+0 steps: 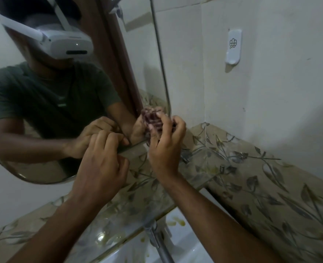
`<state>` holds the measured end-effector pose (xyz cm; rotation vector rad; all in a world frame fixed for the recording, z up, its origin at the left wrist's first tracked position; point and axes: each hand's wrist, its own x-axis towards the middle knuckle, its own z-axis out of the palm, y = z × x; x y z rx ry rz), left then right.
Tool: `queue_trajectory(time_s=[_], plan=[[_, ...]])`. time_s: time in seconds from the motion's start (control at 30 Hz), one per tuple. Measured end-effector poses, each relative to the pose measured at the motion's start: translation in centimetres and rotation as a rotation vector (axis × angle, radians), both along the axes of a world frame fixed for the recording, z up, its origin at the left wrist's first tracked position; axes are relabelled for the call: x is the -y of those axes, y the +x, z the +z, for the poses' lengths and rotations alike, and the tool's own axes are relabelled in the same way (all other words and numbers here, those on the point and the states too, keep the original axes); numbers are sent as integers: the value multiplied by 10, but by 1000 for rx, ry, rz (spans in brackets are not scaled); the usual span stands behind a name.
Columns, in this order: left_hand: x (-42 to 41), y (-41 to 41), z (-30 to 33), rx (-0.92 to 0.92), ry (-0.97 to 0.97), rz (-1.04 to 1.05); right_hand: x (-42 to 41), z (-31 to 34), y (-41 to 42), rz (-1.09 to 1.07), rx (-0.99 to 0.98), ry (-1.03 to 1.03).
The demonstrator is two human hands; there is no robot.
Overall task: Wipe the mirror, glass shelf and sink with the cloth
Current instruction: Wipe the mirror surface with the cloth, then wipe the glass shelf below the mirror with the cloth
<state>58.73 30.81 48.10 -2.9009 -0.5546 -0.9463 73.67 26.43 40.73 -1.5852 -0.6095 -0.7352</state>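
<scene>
Cloth: a bunched dark maroon checked cloth (151, 120) sits pressed against the lower right corner of the rounded wall mirror (42, 103), just above the clear glass shelf (204, 168).
Right hand: my right hand (164, 147) has its fingers curled tight round the cloth, clamped on it.
Left hand: my left hand (101, 158) rests just left of the cloth at the mirror's bottom edge, fingers bent with their tips on the glass; I see nothing held in it.
Step in hand: I judge this as the mirror stage, working its bottom right corner.
Still to do: yellowish spots show on the shelf below the mirror and on the white ceramic sink (177, 243) further down, beside the chrome tap pipe (156, 240), so both look unwiped.
Next move: I expect to finish the mirror's lower rim, then drop the cloth flat onto the shelf, keeping pressure light on the glass.
Surroundings: a white plastic wall hook (232, 47) hangs up and right of the mirror.
</scene>
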Motion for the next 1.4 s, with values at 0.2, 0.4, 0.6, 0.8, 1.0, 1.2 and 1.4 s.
queue_trajectory(time_s=[0.2,0.4,0.6,0.8,1.0,1.2,1.4], plan=[[3,-5,-2,55,-14,4,0,16,0,-67,-71,47],[1,-13,-7,87,-59,-10,4,-7,-59,155,104,-180],[7,-21,-13,118,-70,1,16,26,-2,30,-44,-27],[12,-11,-15,119,-98,-17,29,15,-13,208,-130,-96],[23,18,-23,143,-145,-76,78,7,-1,275,-214,-230],[51,47,-53,87,-273,-228,145,5,29,187,-343,-604],[65,85,-80,-126,-467,-288,147,-11,61,-169,-82,-1103]])
